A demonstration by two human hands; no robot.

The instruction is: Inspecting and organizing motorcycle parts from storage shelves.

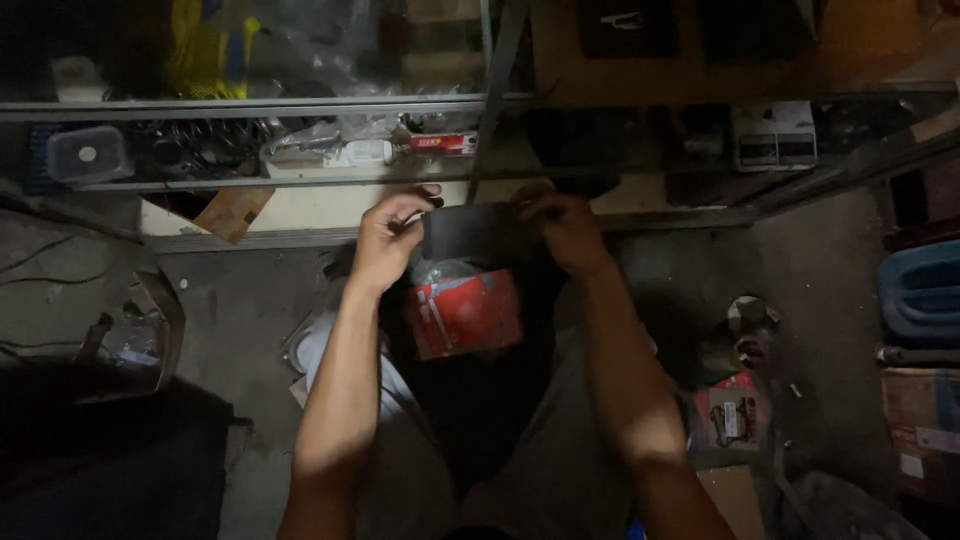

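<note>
My left hand [388,238] and my right hand [562,228] grip the two ends of a flat black rectangular piece [472,232], holding it up in front of me. The left hand pinches its left edge with thumb and fingers. On the right edge, my other hand's fingers curl over the top. Below the piece, between my forearms, a red package [466,314] with a clear plastic bag on top rests on my lap or the floor; I cannot tell which.
A glass-fronted shelf unit [300,180] stands ahead, cluttered with boxes, a plastic container [88,154] and small parts. A blue crate [920,292] and cardboard boxes [922,420] are at the right. A red packet [732,418] lies on the dim concrete floor.
</note>
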